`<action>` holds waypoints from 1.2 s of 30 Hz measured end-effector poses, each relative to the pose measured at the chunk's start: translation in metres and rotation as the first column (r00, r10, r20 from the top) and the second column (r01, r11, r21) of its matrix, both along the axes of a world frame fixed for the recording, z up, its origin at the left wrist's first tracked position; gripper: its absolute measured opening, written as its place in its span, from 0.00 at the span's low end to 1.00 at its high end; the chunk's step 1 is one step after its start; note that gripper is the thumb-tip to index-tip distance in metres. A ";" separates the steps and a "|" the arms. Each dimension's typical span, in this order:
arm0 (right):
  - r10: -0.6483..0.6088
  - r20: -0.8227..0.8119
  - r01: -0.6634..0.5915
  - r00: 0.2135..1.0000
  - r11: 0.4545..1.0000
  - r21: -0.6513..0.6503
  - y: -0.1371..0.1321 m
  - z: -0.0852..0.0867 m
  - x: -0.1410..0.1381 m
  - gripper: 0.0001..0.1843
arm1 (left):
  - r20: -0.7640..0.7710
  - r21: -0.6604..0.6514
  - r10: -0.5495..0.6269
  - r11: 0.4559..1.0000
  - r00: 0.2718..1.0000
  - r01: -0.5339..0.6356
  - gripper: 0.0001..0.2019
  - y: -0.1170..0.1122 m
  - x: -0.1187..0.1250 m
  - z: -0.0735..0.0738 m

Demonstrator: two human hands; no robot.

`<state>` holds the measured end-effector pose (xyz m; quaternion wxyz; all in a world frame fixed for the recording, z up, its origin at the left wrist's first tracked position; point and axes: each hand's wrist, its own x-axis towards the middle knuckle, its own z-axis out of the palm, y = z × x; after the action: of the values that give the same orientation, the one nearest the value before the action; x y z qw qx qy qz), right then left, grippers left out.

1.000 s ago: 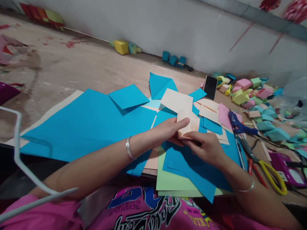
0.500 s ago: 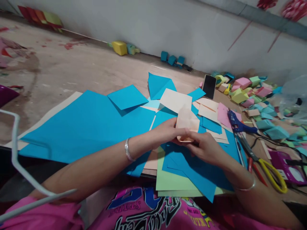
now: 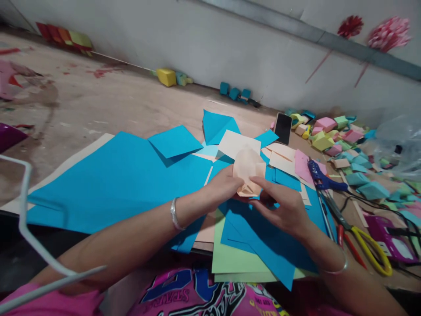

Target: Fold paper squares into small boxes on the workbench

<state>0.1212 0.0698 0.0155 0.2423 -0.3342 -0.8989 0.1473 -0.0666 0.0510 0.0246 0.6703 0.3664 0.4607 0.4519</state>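
Observation:
A small folded piece of peach paper [image 3: 249, 169], shaped like a little open-ended box or pouch, is held above the blue sheets. My left hand [image 3: 225, 186] grips its left side, the thumb lying near the lower edge. From the right, my right hand [image 3: 286, 202] has one fingertip pressed on the near end of the paper and another finger lower, beneath it. Creased flaps show at that near end. Behind it lies a flat cream sheet [image 3: 241, 140], and large blue sheets [image 3: 131, 184] spread out to the left.
On the right are a blue glue gun [image 3: 324, 177], scissors with a yellow handle [image 3: 375, 250] and a purple device [image 3: 391, 237]. A phone [image 3: 283, 127] lies farther back. Folded paper pieces [image 3: 358, 153] are heaped at the far right. A white bent rod [image 3: 42, 250] crosses the lower left.
The peach paper has tilted, so its folded near end shows more. My right hand's fingers have shifted over that end and opened wider. The view has tipped slightly upward.

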 end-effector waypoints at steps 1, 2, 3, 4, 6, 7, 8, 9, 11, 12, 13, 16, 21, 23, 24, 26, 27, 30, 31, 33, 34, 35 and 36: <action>-0.028 -0.035 0.028 0.999 1.000 -0.013 0.000 0.001 0.000 0.27 | -0.012 0.005 0.017 1.000 1.000 -0.017 0.24 0.000 0.000 0.000; -0.063 -0.071 0.060 0.995 0.997 -0.045 0.000 0.002 0.000 0.31 | -0.026 0.016 0.033 0.999 0.999 -0.033 0.25 0.000 0.000 0.000; -0.105 -0.103 0.096 0.989 0.992 -0.087 0.001 0.003 -0.001 0.35 | -0.035 0.036 0.041 0.999 0.999 -0.039 0.26 0.001 0.000 -0.001; -0.145 -0.121 0.129 0.982 0.983 -0.133 0.002 0.003 -0.001 0.39 | -0.037 0.058 0.034 0.998 0.999 -0.032 0.26 0.001 0.000 -0.002; -0.192 -0.112 0.166 0.975 0.964 -0.208 0.005 0.002 -0.003 0.42 | -0.027 0.093 0.010 0.996 1.000 -0.007 0.27 0.001 0.001 -0.005; -0.197 -0.094 0.172 0.976 0.959 -0.223 0.006 0.001 -0.004 0.41 | -0.023 0.104 0.005 0.995 1.000 -0.002 0.27 0.002 0.002 -0.007; -0.192 -0.072 0.172 0.979 0.959 -0.224 0.006 0.000 -0.005 0.39 | -0.027 0.111 0.006 0.994 1.000 -0.003 0.26 0.002 0.002 -0.008; -0.181 -0.052 0.167 0.982 0.963 -0.213 0.006 -0.001 -0.006 0.36 | -0.045 0.117 0.018 0.993 0.999 -0.013 0.25 0.002 0.002 -0.010; -0.149 -0.031 0.141 0.988 0.973 -0.180 0.006 -0.001 -0.008 0.29 | -0.112 0.130 0.046 0.991 0.993 -0.031 0.24 0.002 0.002 -0.013; -0.135 -0.028 0.129 0.990 0.977 -0.167 0.006 -0.002 -0.008 0.26 | -0.152 0.138 0.054 0.990 0.987 -0.033 0.23 0.002 0.001 -0.014; -0.125 -0.026 0.119 0.992 0.980 -0.158 0.006 -0.002 -0.009 0.24 | -0.192 0.143 0.058 0.989 0.980 -0.031 0.23 0.002 0.001 -0.014; -0.102 -0.025 0.098 0.994 0.985 -0.140 0.005 -0.001 -0.010 0.21 | -0.306 0.152 0.067 0.988 0.950 -0.021 0.20 0.003 0.000 -0.017; -0.092 -0.003 0.091 0.996 0.991 -0.102 0.005 0.000 -0.011 0.16 | -0.400 0.190 0.084 0.982 0.913 -0.007 0.18 0.003 -0.001 -0.019; -0.120 0.003 0.119 0.993 0.988 -0.102 0.004 -0.001 -0.011 0.15 | -0.401 0.214 0.087 0.977 0.912 0.001 0.20 0.001 -0.002 -0.019; -0.136 0.004 0.136 0.991 0.984 -0.115 0.004 -0.002 -0.012 0.15 | -0.404 0.227 0.092 0.974 0.910 0.003 0.20 0.001 -0.002 -0.019; -0.157 -0.005 0.155 0.988 0.976 -0.153 0.003 -0.003 -0.012 0.16 | -0.406 0.247 0.090 0.969 0.910 0.015 0.21 0.000 -0.002 -0.018; -0.158 -0.014 0.154 0.987 0.973 -0.172 0.003 -0.004 -0.012 0.16 | -0.403 0.253 0.088 0.967 0.911 0.019 0.21 0.000 -0.002 -0.017; -0.126 -0.034 0.118 0.991 0.975 -0.186 0.003 -0.004 -0.012 0.13 | -0.397 0.271 0.064 0.961 0.916 0.050 0.19 -0.001 -0.002 -0.016; -0.115 -0.037 0.107 0.993 0.978 -0.177 0.004 -0.003 -0.012 0.12 | -0.400 0.279 0.062 0.959 0.915 0.057 0.18 -0.001 -0.002 -0.016; -0.100 -0.042 0.092 0.994 0.983 -0.157 0.004 -0.002 -0.013 0.10 | -0.415 0.300 0.063 0.951 0.908 0.071 0.16 0.000 -0.002 -0.016; -0.097 -0.049 0.089 0.994 0.985 -0.149 0.004 -0.002 -0.013 0.10 | -0.424 0.309 0.067 0.948 0.903 0.075 0.16 0.000 -0.002 -0.016; -0.097 -0.058 0.088 0.994 0.985 -0.145 0.004 -0.002 -0.013 0.11 | -0.431 0.316 0.069 0.946 0.900 0.079 0.16 0.000 -0.002 -0.017; -0.100 -0.068 0.090 0.993 0.985 -0.145 0.004 -0.003 -0.013 0.12 | -0.437 0.321 0.072 0.944 0.897 0.080 0.16 0.000 -0.002 -0.017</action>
<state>0.1087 0.0737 0.0126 0.2584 -0.3872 -0.8593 0.2118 -0.0690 0.0509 0.0077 0.4776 0.5678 0.5175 0.4262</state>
